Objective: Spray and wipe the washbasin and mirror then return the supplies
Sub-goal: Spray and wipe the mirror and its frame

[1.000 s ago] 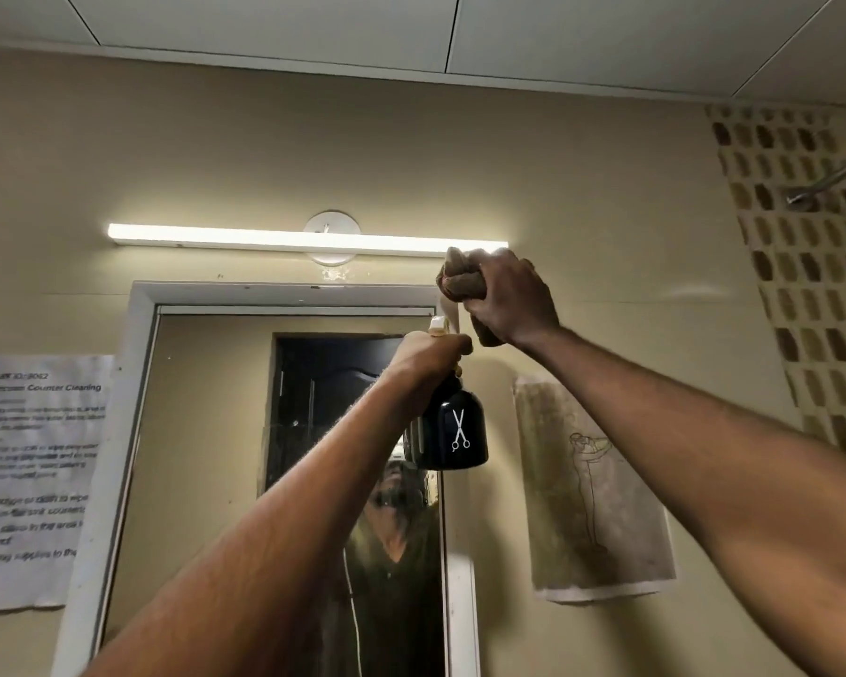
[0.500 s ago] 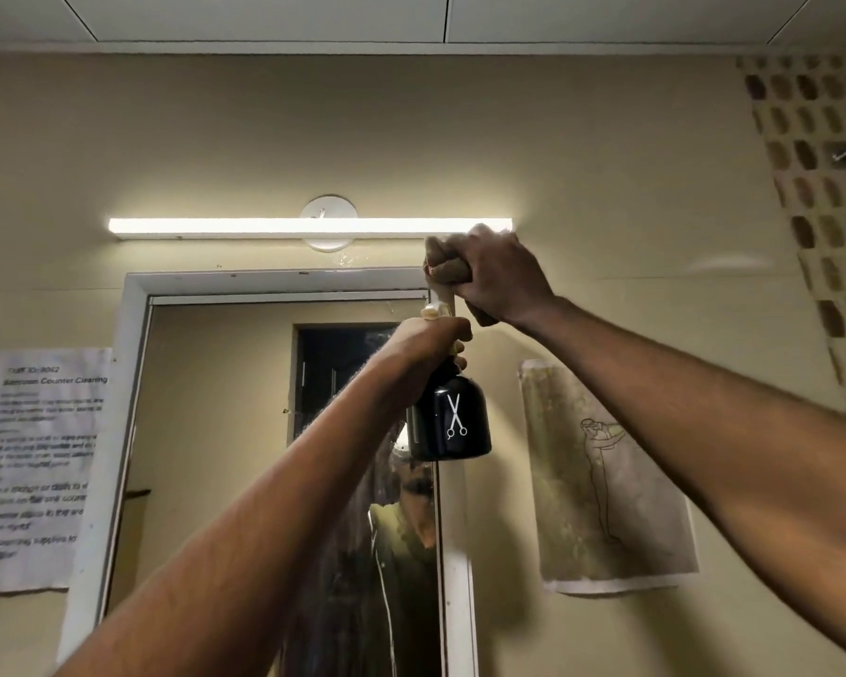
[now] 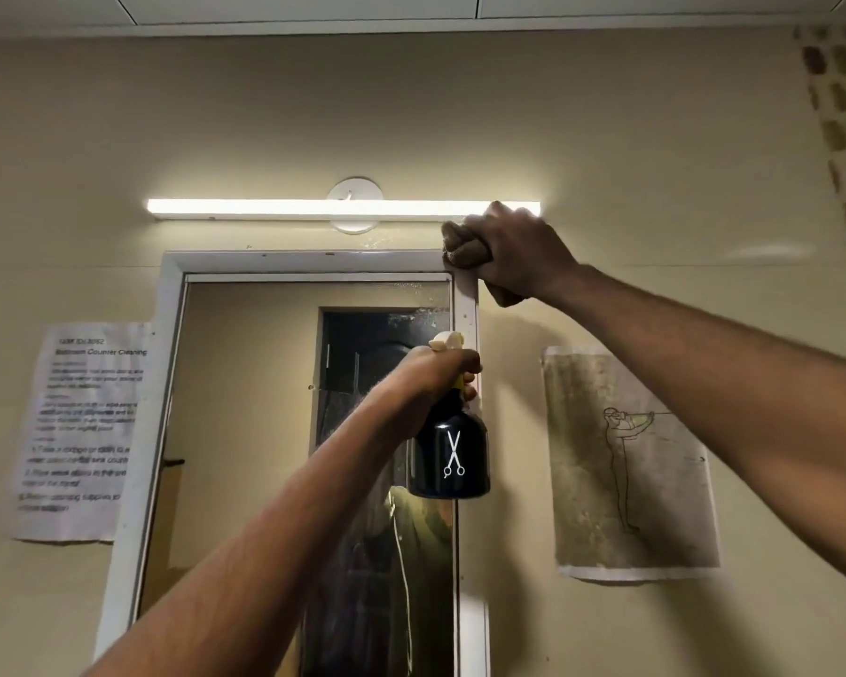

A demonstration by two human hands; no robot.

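head | risk: mist on mirror (image 3: 274, 432) may streak if cloth (image 3: 462, 247) keeps to the frame corner | right hand (image 3: 514, 254) upper centre, arm raised, clutching cloth | left hand (image 3: 433, 378) centre, gripping spray bottle (image 3: 449, 454) before mirror's right edge
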